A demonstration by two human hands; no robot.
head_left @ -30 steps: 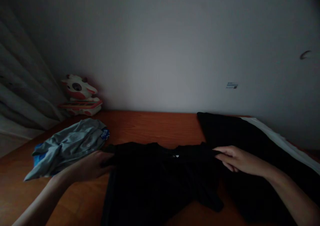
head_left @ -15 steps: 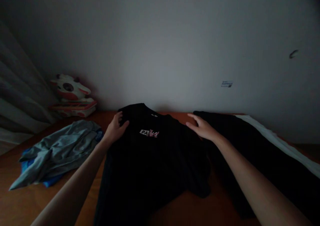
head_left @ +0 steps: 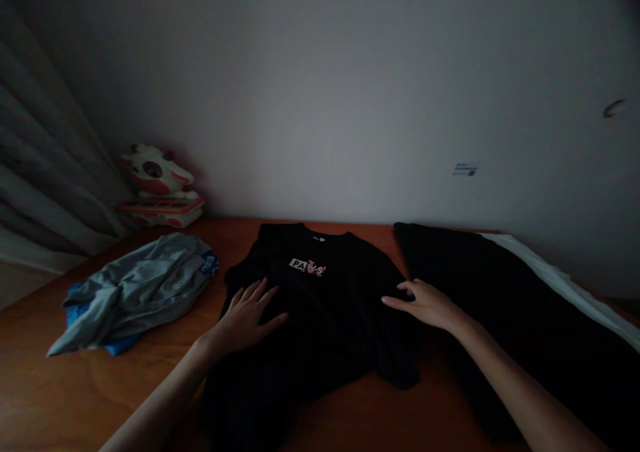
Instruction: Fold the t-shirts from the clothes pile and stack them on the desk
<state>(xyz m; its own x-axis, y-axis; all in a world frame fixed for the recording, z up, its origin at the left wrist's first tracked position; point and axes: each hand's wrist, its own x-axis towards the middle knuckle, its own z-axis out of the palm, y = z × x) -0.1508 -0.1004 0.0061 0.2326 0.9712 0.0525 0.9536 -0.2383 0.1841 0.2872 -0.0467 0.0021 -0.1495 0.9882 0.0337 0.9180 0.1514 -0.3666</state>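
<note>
A black T-shirt [head_left: 330, 312] lies spread on the wooden surface, its collar toward the wall and a small white and pink print on the chest. My left hand [head_left: 245, 319] rests over its left side with the fingers spread. Over the shirt's right sleeve is my right hand [head_left: 430, 303], thumb and fingers apart. I see no fabric pinched in either hand. The lower part of the shirt is too dark to make out folds.
Grey and blue clothes [head_left: 145, 285] lie crumpled at left. Behind them, a cow-shaped toy keyboard [head_left: 163, 192] stands by the curtain [head_left: 50, 152]. Black clothing [head_left: 490, 292] and a white cloth [head_left: 545, 269] lie at right. The wall [head_left: 325, 105] borders the wooden surface [head_left: 40, 385].
The shirt's collar and shoulders now lie flatter. My left hand has left the shoulder and come nearer me, fingers spread. My right hand has moved down along the sleeve. The view has shifted slightly.
</note>
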